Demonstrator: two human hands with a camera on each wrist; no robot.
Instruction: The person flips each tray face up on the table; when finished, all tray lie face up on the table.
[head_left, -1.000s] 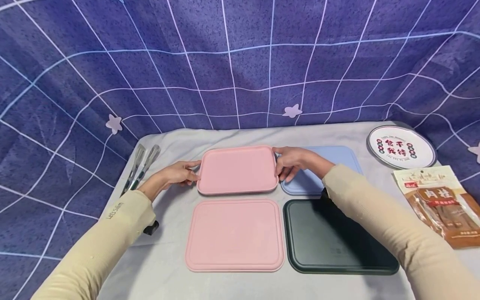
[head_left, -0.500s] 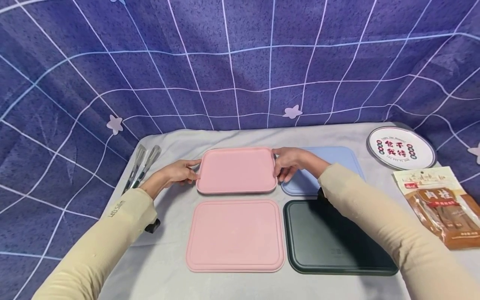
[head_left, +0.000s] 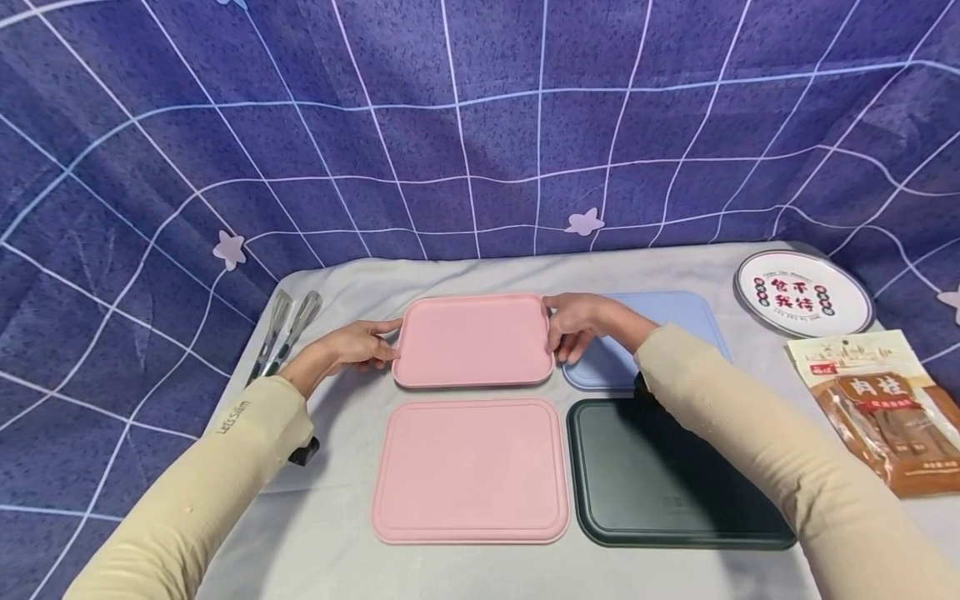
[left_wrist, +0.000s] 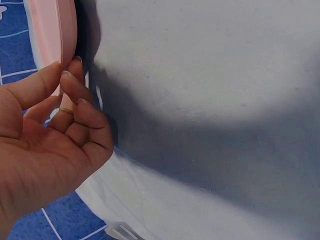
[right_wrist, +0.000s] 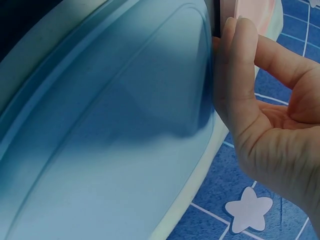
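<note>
A shallow pink tray (head_left: 474, 342) with a low raised rim is held by its two short ends at the back of the table. At its left end my left hand (head_left: 356, 346) pinches the rim between thumb and fingers; the left wrist view shows the pink edge (left_wrist: 68, 30) in that pinch. My right hand (head_left: 573, 327) grips the opposite end, thumb on the rim. In the right wrist view its fingers (right_wrist: 242, 70) stand beside the corner of a light blue board (right_wrist: 125, 110). Shadow falls below the tray's left end, and its underside is hidden.
In front lie a flat pink board (head_left: 471, 471) and a dark green board (head_left: 675, 508). Metal tongs (head_left: 303, 312) rest at the left, partly behind my sleeve. An oval white plate (head_left: 806, 292) and a brown snack packet (head_left: 885, 408) occupy the right. A blue grid curtain (head_left: 495, 133) hangs behind.
</note>
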